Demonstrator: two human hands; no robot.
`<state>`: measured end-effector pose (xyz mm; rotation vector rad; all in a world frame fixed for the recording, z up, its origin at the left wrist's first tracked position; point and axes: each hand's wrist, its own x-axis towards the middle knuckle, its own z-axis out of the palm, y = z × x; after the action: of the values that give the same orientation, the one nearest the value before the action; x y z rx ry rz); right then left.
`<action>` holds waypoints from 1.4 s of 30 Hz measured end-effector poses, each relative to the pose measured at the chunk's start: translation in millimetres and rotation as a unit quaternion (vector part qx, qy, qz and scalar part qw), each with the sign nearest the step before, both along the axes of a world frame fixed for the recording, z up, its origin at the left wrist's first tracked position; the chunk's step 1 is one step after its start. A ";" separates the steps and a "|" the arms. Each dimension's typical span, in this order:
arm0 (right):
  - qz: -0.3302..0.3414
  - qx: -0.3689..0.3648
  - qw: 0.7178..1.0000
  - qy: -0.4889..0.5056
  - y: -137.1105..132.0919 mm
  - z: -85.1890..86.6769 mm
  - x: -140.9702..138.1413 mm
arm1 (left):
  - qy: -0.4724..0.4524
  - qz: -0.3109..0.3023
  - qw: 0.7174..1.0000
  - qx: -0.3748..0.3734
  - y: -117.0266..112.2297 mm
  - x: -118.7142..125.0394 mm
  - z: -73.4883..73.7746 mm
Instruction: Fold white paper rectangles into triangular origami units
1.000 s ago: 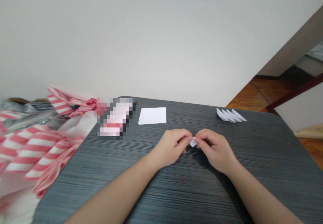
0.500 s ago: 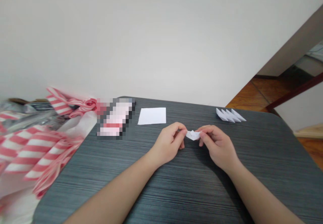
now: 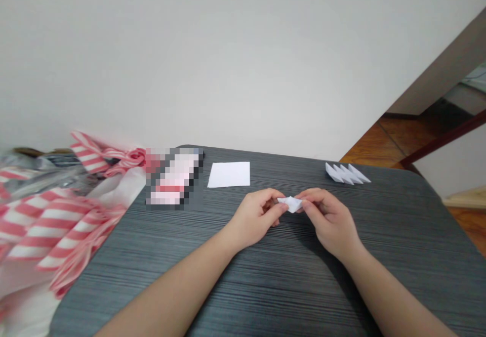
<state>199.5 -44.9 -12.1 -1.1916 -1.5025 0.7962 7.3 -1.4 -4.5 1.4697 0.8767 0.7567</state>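
Cloth striped in coral red and white (image 3: pixel 56 225) lies in loose folds at the far left, beside the table, with translucent whitish wrapping (image 3: pixel 131 187) showing among it. Next, on the left end of the dark grey, wood-grained tabletop (image 3: pixel 266 286), sits an elongated dark-edged object with a pale pink and white face (image 3: pixel 172 177); pixelation covers it, and its nature cannot be told. To its right, well apart from the hands, a flat, white, roughly rectangular piece of paper (image 3: pixel 229 174) lies near the table's far edge.

At centre, the bare left hand (image 3: pixel 256 221) has thumb and fingers pinched narrow on the left end of a small, white, folded paper piece with pointed ends (image 3: pixel 292 204). Its thumb lies across the near face. This piece is held between the two hands, over the middle of the tabletop; whether it touches the surface cannot be told. The bare right hand (image 3: pixel 331 220) grips the opposite end, likewise pinched narrow, thumb in front and fingers curled behind.

Farther right, beyond the right hand, a row of white, folded, pointed paper pieces (image 3: pixel 347 174) lies overlapping near the far edge. Brown wood-look flooring (image 3: pixel 368 142) shows past the table.
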 end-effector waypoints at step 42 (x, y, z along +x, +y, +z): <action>0.038 -0.030 0.995 -0.082 0.0 6.0 1.1 | -0.047 -0.003 0.998 0.039 2.2 -3.2 -0.6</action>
<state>200.6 -44.9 -6.1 -1.2760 -1.6763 0.8169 4.1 0.9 -5.1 1.4914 0.7791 0.8579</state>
